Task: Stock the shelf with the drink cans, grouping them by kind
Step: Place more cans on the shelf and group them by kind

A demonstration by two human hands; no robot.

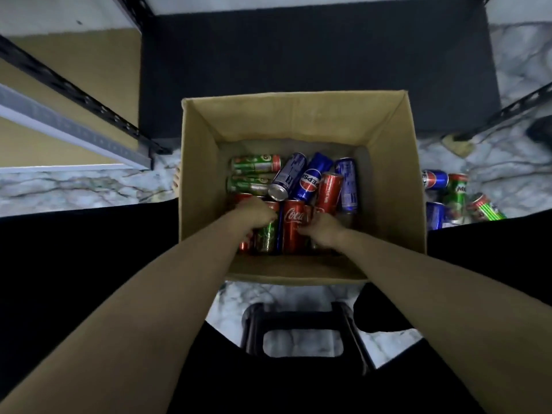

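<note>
An open cardboard box (197, 186) stands on the floor in front of me, holding several mixed cans: red Coca-Cola cans (294, 227), blue Pepsi cans (310, 180) and green cans (255, 164). Both my hands are down inside it. My left hand (254, 215) curls over the cans at the near left, on a red and a green one. My right hand (324, 227) rests against the right side of the upright red Coca-Cola can. The fingers are partly hidden, so neither grip is clear.
A black metal shelf frame (74, 91) with a tan board runs along the left; a dark shelf surface (298, 55) lies beyond the box. Several loose cans (454, 195) lie on the marble floor at the right. A black stool (301, 333) is beneath me.
</note>
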